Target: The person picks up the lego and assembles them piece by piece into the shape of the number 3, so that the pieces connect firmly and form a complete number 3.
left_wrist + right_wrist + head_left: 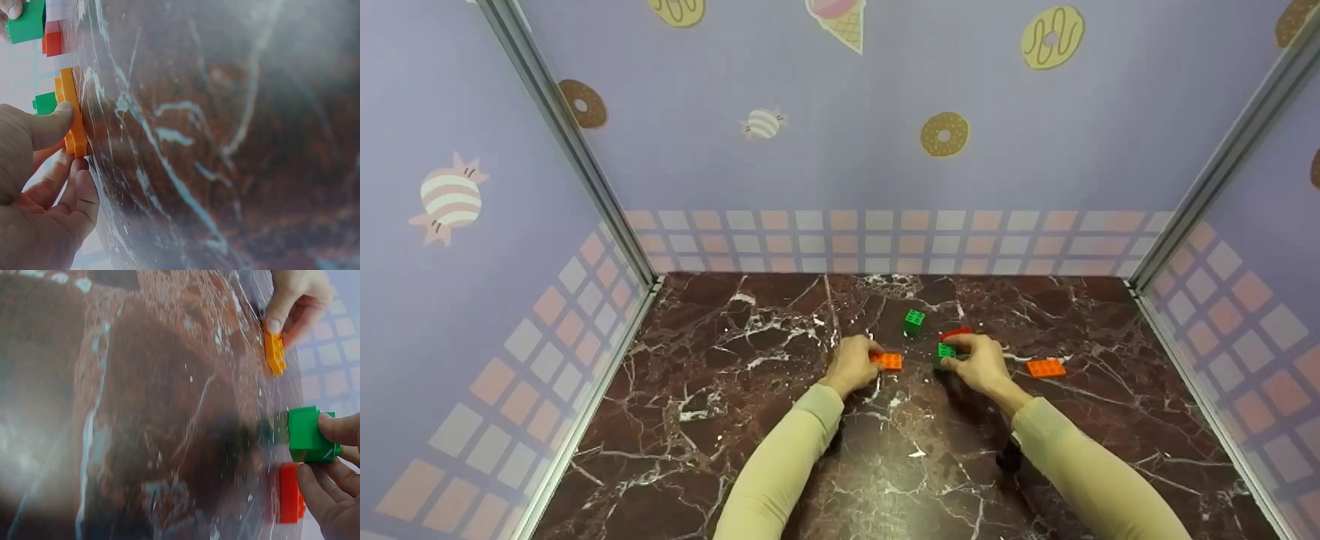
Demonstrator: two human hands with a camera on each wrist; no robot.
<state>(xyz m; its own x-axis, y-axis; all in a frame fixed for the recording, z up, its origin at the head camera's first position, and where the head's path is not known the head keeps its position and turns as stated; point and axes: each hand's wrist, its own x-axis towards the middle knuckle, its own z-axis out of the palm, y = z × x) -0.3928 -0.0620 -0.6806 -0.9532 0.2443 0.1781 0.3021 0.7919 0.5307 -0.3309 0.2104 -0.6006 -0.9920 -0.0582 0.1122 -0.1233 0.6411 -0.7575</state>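
Note:
My left hand (pixel 853 365) pinches a flat orange plate (pixel 889 361) lying on the dark marble table (pixel 780 450); in the left wrist view thumb and fingers hold the orange plate (pixel 72 115) at its edges. My right hand (pixel 975 363) grips a green brick (pixel 945 352) on the table, seen as the green brick (pixel 308 435) between thumb and fingers. A red brick (pixel 958 332) lies just behind that hand, touching the fingers, and shows as the red brick (pixel 289 493) in the right wrist view.
A second green brick (pixel 914 322) stands farther back on the table. Another orange plate (pixel 1045 367) lies to the right of my right hand. Walls with candy and doughnut prints enclose the table on three sides.

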